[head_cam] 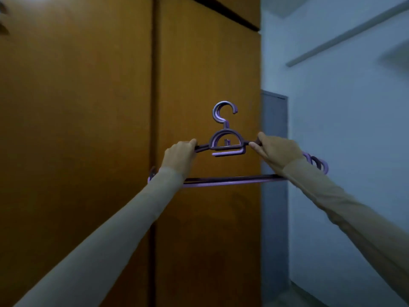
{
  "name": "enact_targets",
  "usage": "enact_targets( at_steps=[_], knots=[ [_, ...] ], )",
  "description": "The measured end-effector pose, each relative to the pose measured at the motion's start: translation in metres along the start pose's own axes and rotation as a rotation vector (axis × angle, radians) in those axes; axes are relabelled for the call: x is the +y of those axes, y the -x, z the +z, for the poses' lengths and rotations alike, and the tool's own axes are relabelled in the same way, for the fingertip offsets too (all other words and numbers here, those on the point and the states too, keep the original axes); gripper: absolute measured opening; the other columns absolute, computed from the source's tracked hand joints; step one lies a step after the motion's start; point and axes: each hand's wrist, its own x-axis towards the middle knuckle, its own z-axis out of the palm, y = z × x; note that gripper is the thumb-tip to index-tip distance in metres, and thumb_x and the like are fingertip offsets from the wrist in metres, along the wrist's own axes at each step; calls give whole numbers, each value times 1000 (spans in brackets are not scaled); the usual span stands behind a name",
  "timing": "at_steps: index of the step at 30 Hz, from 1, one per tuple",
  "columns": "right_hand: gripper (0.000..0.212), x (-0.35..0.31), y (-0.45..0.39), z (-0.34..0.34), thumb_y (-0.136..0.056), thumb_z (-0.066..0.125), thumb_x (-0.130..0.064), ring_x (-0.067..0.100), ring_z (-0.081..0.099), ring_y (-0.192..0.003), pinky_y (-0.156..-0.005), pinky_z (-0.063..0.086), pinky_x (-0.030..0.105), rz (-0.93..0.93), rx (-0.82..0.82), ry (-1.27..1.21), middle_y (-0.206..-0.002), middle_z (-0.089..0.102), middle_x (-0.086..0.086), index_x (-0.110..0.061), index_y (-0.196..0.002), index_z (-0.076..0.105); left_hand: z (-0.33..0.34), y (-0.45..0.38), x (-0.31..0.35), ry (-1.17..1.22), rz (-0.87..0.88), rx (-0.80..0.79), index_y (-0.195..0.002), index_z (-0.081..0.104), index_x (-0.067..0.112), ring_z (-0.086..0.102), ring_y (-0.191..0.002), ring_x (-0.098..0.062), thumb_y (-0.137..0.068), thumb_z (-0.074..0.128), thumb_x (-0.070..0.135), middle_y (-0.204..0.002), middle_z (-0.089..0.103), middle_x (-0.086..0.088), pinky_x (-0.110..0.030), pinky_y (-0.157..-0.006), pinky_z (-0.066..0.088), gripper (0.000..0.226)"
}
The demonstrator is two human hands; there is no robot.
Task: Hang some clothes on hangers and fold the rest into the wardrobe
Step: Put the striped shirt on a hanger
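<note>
Purple hangers [225, 142], brown wooden wardrobe [88, 107], pale blue wall [343, 129], beige sleeves [345, 202].

Purple hangers [225, 149]: count unclear (at least two stacked); left shoulder hidden by left hand [180, 155], right shoulder by right hand [277, 151]. Wardrobe [110, 107]: cut off at the top, left and bottom edges. Far right wall fittings: blurred.
</note>
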Motion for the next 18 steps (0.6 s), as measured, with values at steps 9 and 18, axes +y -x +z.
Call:
enact_targets(
  at_steps=[9, 18],
  knots=[
    [42, 172, 148, -18, -97, 31, -49, 22, 51, -79, -65, 33, 30, 249, -279, 76, -93, 63, 5, -12, -106, 50, 102, 31, 207, 390, 134, -224, -105, 52, 7, 59, -89, -36, -96, 46, 12, -98, 61, -15, -37, -65, 42, 11],
    [43, 277, 250, -29, -97, 33, -49, 18, 51, -79, -70, 38, 30, 487, -493, 276, -100, 63, 5, -13, -110, 53, 187, 69, 375, 740, 246, -433, -102, 55, 2, 58, -80, -38, -95, 49, 13, -92, 61, -21, -41, -69, 48, 14]
  ],
)
